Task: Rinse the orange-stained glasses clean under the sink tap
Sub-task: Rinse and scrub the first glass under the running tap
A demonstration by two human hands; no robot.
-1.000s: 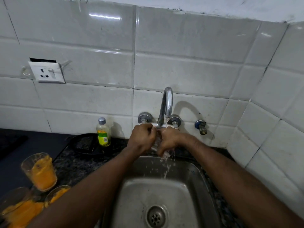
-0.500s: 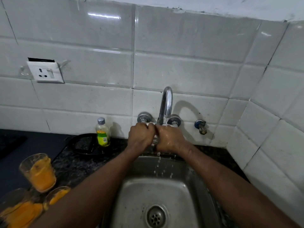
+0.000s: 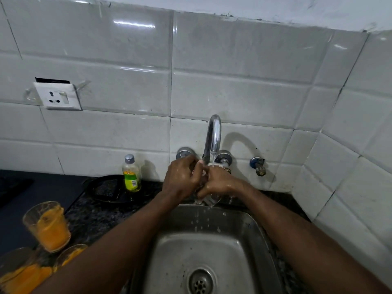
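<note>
Both my hands meet under the chrome tap (image 3: pixel 213 137), where water runs down. My left hand (image 3: pixel 180 180) and my right hand (image 3: pixel 219 181) are wrapped round a clear glass (image 3: pixel 209 200), of which only the lower part shows below my fingers. Drops fall from it into the steel sink (image 3: pixel 184 240). On the dark counter at the left stands an orange-stained glass (image 3: pixel 47 225). Two more orange-stained glasses sit at the bottom left: one (image 3: pixel 69 254) beside my left forearm, the other (image 3: pixel 19 270) at the frame's corner.
A small bottle with a yellow-green label (image 3: pixel 131 174) stands in a black tray (image 3: pixel 106 188) by the wall. A wall socket (image 3: pixel 58 98) is at the upper left, a second valve (image 3: pixel 257 165) right of the tap. Tiled walls close the back and right.
My hands have shifted round the glass under the stream; the right hand turned over it and now lies lower, with the glass bottom showing beneath. The splash pattern in the sink changed.
</note>
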